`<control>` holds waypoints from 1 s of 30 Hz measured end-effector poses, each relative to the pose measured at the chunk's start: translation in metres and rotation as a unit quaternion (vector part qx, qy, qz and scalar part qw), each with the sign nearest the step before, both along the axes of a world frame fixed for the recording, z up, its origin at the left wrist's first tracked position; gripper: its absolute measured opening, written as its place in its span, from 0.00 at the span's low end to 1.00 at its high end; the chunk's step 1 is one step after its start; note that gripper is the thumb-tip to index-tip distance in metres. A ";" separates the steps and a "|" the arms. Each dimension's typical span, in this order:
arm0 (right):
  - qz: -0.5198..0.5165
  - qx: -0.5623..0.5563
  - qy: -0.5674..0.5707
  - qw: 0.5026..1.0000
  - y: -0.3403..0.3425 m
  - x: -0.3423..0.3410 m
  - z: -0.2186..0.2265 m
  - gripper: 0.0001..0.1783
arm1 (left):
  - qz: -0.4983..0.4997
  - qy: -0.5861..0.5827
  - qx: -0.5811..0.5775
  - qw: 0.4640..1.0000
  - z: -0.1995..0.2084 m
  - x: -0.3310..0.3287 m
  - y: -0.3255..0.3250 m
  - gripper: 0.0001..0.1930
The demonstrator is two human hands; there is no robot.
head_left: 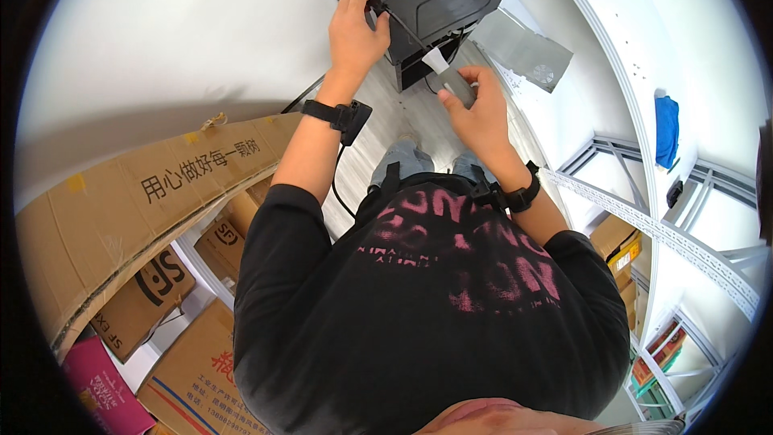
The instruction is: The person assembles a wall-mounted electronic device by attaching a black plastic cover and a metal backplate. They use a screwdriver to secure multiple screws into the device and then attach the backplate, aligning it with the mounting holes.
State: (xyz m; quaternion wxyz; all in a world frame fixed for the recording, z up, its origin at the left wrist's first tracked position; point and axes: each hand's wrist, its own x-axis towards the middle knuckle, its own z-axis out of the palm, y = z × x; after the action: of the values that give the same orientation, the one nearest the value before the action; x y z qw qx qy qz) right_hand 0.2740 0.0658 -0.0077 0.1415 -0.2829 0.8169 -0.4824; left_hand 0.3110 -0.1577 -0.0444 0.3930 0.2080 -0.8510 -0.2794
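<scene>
My left hand point(359, 36) is closed on the left edge of a dark grey plastic panel point(451, 2). The panel is tilted and has a recessed rectangle in its face; a thin dark cable or rod runs beside it. In my right hand point(481, 117) is a small brush point(456, 87) with a grey handle and a flared white tip. That tip points up and left toward the panel's lower edge, seemingly apart from it. My right fingers wrap the handle and hide part of it.
Cardboard boxes point(165, 298) fill a shelf at my left, behind a long cardboard sheet point(161, 173). White metal shelving point(668, 238) stands at my right, with a blue cloth-like item point(667, 130). A grey sheet point(527, 52) lies beyond my right hand.
</scene>
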 end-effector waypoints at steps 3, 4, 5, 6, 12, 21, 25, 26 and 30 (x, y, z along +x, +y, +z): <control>-0.006 -0.011 -0.267 0.964 0.001 -0.004 0.008 0.22 | -0.003 0.000 0.003 1.000 0.001 -0.001 0.000 0.20; -0.002 -0.018 -0.232 0.973 0.002 -0.006 -0.005 0.22 | -0.005 0.002 0.005 1.000 0.002 -0.001 0.000 0.20; 0.004 -0.025 -0.198 0.980 0.000 -0.006 -0.009 0.22 | -0.006 -0.002 0.004 1.000 0.002 -0.001 0.000 0.20; 0.001 -0.013 -0.074 0.997 0.000 -0.005 -0.011 0.21 | -0.007 -0.006 0.003 1.000 0.002 0.000 -0.001 0.20; 0.016 -0.015 -0.029 0.999 -0.001 -0.001 -0.007 0.21 | -0.004 0.001 0.006 1.000 0.001 0.001 0.001 0.20; 0.028 -0.019 0.055 0.998 0.001 -0.003 -0.024 0.20 | -0.003 0.004 0.007 1.000 -0.001 0.001 -0.001 0.20; 0.038 -0.077 -0.284 0.955 0.002 -0.012 -0.010 0.22 | -0.009 0.004 0.008 1.000 0.000 0.000 -0.002 0.20; 0.032 -0.108 -0.488 0.865 0.003 -0.016 -0.001 0.23 | -0.009 0.002 0.006 1.000 0.000 0.000 -0.002 0.20; 0.041 -0.075 -0.322 0.943 0.001 -0.014 0.003 0.23 | -0.007 -0.022 -0.009 1.000 0.001 0.001 -0.004 0.21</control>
State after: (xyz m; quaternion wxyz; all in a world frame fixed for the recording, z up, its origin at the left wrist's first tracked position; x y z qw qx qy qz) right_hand 0.2602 0.0663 -0.0051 0.3952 -0.1554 0.6767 -0.6014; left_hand 0.3121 -0.1614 -0.0436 0.3736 0.2047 -0.8634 -0.2702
